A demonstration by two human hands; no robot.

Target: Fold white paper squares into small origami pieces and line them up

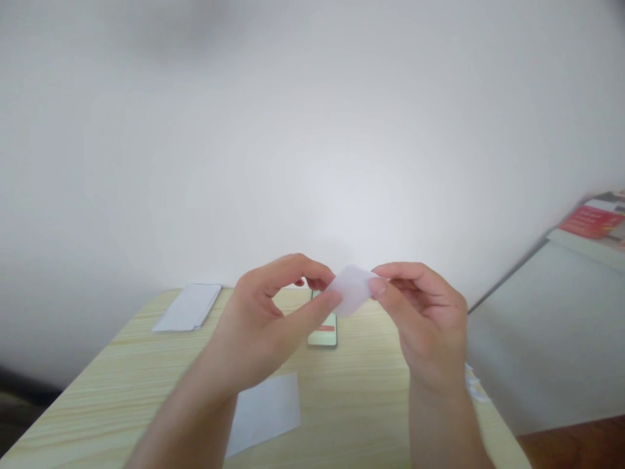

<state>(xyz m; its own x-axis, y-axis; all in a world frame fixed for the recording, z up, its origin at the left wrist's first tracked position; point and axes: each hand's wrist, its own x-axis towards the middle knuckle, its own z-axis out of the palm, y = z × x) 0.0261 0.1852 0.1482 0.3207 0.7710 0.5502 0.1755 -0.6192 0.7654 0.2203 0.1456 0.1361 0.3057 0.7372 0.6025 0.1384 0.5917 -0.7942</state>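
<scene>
Where white slip point(352, 290) is held: pinched by left hand point(261, 339) and right hand point(432, 335), probably for steadiness.
Phone point(322, 337): placed lower centre.

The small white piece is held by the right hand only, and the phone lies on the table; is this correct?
No: in the head view, left hand and right hand both hold the piece; the phone lies on the table.

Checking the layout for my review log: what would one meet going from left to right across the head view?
White paper stack, loose white sheet, phone, right hand, red-and-white printed item.
</scene>
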